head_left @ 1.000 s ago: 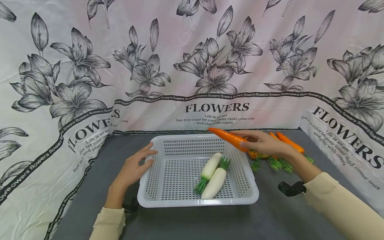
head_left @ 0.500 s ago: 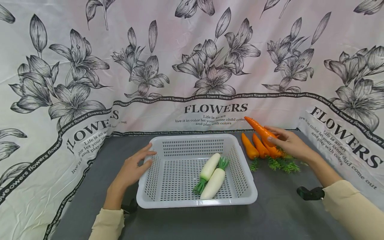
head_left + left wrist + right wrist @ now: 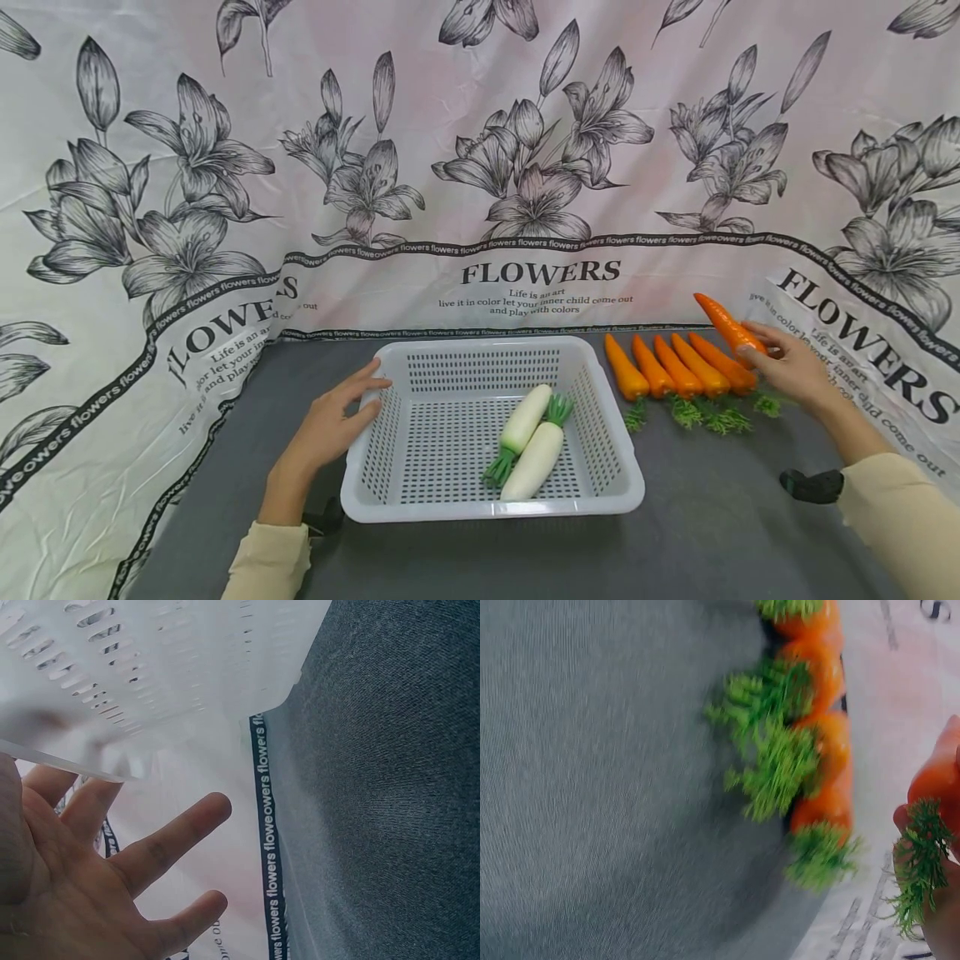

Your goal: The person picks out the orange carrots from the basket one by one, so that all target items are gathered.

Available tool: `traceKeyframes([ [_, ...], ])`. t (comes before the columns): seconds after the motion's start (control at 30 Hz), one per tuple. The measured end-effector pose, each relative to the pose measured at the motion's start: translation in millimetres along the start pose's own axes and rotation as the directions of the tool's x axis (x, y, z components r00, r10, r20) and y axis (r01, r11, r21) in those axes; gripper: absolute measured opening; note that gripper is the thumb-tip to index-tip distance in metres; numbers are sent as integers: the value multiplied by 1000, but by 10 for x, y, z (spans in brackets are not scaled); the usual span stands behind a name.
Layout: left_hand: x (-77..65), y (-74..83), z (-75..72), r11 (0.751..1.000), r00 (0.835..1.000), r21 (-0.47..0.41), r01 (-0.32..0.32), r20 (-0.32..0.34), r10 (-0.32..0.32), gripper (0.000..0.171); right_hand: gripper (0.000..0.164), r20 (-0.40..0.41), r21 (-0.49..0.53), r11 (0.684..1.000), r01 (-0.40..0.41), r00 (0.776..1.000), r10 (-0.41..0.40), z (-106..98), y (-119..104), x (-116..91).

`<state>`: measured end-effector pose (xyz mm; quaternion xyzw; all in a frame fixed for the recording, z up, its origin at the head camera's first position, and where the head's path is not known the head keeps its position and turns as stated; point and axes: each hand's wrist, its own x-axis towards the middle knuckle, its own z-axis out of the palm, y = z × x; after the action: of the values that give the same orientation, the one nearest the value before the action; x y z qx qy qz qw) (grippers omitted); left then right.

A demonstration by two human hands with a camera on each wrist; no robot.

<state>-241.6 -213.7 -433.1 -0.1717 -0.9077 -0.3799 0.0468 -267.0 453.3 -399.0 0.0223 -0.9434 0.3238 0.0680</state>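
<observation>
My right hand [image 3: 791, 362] grips an orange carrot [image 3: 724, 321] near its thick end and holds it raised, tip up and to the left. In the right wrist view, green leaves [image 3: 922, 862] hang from the held carrot. Just left of that hand, several more carrots [image 3: 666, 367] lie side by side on the table, leafy tops toward the front. My left hand [image 3: 335, 423] rests on the left rim of a white plastic basket [image 3: 491, 507], its fingers spread and fairly straight. Two white radishes [image 3: 536, 458] with green tops lie inside, toward the basket's right.
A dark grey cloth [image 3: 720, 517] covers the table. Behind it and at both sides hangs a white and pink curtain [image 3: 525, 192] printed with flowers and lettering. The basket's right wall stands close to the leftmost carrot.
My right hand has carried the carrot rightward from above the basket's right rim to the right end of the carrot row, uncovering the row. The left hand has stayed on the basket.
</observation>
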Motion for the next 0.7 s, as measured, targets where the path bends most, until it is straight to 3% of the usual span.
traceKeyframes([
  [0.43,-20,11,23,1000,1000,-14,-9,-3,9,38,65,-2,-163,979,-123,992,124,-131,413,0],
  [0.7,-14,30,52,999,999,-28,-36,1,36,37,58,-3,-264,954,-138,990,143,-168,620,-41],
])
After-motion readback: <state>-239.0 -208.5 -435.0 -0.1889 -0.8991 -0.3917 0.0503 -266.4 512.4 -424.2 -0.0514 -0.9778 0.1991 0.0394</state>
